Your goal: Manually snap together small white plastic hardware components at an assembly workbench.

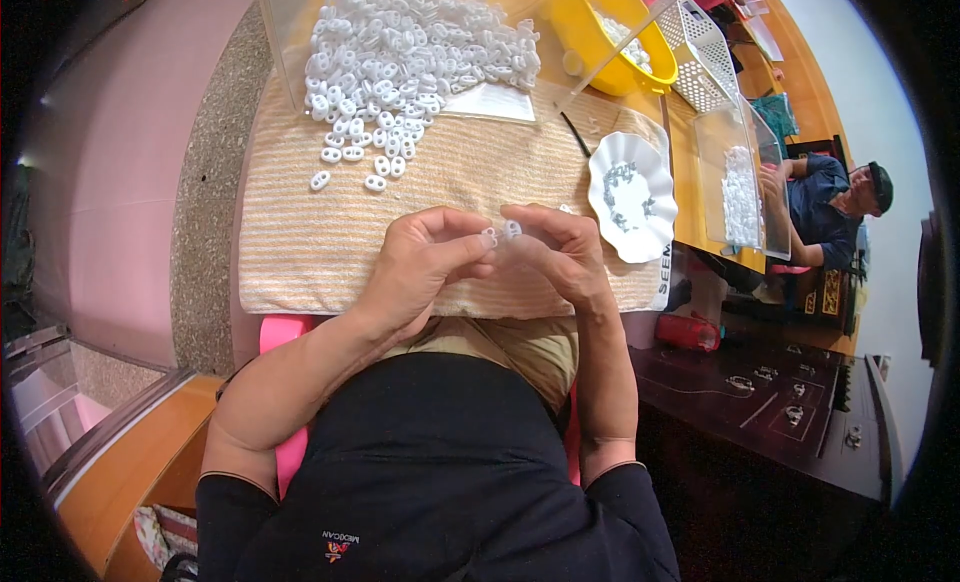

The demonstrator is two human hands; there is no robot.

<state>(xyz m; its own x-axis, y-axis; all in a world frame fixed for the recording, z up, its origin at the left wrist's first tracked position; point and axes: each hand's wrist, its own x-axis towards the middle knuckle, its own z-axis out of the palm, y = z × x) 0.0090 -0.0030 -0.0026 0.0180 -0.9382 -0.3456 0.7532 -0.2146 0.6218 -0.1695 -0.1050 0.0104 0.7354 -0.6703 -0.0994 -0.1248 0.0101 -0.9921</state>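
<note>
Both the left hand (425, 257) and the right hand (560, 252) are pinching one small white piece (503, 231); beside them a white dish (600, 177) is holding tiny metal bits (622, 194), and a yellow bowl (590, 32) is holding more white pieces (625, 42).

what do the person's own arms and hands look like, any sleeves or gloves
Both hands are bare: no gloves, rings or watch visible on the left hand or the right hand. The forearms are uncovered; black sleeves are pushed up near the elbows, part of a black top with a small printed logo at the lower edge.
</note>
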